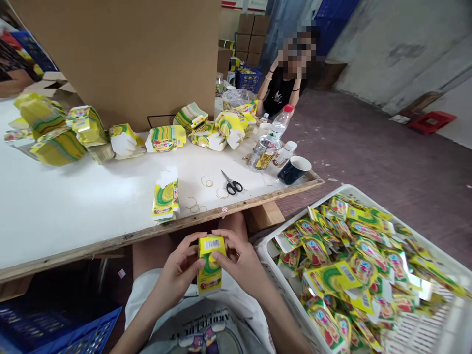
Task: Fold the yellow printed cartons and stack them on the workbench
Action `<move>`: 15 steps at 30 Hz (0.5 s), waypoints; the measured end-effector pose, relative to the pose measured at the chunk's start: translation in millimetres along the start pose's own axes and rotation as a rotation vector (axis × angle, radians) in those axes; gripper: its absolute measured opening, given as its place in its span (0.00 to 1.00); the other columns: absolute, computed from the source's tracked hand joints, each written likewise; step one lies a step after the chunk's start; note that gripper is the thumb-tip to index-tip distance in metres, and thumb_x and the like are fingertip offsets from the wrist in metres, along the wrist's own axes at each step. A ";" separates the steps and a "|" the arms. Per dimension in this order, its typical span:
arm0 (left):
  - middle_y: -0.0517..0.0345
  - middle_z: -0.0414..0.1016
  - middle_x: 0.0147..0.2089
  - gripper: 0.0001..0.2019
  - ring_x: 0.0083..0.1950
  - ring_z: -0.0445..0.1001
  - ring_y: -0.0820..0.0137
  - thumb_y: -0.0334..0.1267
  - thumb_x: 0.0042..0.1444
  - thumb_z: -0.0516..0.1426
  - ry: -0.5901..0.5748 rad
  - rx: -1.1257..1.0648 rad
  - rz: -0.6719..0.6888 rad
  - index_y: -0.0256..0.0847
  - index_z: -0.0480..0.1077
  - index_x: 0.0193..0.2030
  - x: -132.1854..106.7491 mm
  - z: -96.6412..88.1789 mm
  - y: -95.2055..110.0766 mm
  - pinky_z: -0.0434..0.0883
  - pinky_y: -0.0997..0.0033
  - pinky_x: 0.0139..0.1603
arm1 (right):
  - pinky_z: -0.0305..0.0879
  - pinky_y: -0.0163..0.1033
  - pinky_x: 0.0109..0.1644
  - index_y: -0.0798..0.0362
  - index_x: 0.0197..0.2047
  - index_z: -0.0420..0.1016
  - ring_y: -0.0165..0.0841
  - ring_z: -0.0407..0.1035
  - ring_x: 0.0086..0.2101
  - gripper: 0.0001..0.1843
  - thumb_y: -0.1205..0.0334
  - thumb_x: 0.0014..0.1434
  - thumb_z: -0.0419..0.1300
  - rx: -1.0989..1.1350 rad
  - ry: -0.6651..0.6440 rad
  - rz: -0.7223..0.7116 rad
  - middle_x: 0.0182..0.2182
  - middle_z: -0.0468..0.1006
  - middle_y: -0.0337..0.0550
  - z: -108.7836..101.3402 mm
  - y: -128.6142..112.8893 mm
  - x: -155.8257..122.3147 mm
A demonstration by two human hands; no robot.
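Note:
Above my lap, a small yellow-green printed carton is held between both hands, its barcode panel facing up at the far end. My left hand closes on its left side, thumb against the front. On the right side, my right hand grips it too, with the thumb pressed on the front face. Just beyond my hands on the table lies a partly folded yellow-green carton with white flaps showing. To my right, a white plastic crate holds many small printed packs.
Scissors and rubber bands lie on the white table. Bundled cartons line its back before a large cardboard box. A dark mug and bottles stand right. A blue crate is lower left; a person sits beyond.

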State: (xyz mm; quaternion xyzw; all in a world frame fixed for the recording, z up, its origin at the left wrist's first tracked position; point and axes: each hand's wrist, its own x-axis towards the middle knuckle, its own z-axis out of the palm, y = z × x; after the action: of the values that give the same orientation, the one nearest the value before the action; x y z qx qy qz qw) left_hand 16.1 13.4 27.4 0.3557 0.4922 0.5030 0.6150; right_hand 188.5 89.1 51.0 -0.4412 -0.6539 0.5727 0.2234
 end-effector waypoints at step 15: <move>0.46 0.80 0.51 0.24 0.47 0.80 0.60 0.36 0.57 0.61 -0.094 -0.137 -0.005 0.43 0.62 0.60 0.9 12.3 2.2 0.76 0.65 0.44 | 0.68 0.39 0.45 0.49 0.47 0.77 0.38 0.73 0.42 0.14 0.54 0.64 0.56 -0.177 0.133 -0.142 0.42 0.80 0.46 1.3 3.1 2.7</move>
State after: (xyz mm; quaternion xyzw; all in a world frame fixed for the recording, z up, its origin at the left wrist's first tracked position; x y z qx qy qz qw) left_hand 27.4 15.5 32.5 0.3346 0.4280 0.5166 0.6618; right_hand 187.0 90.5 47.1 -0.4487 -0.7153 0.4649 0.2662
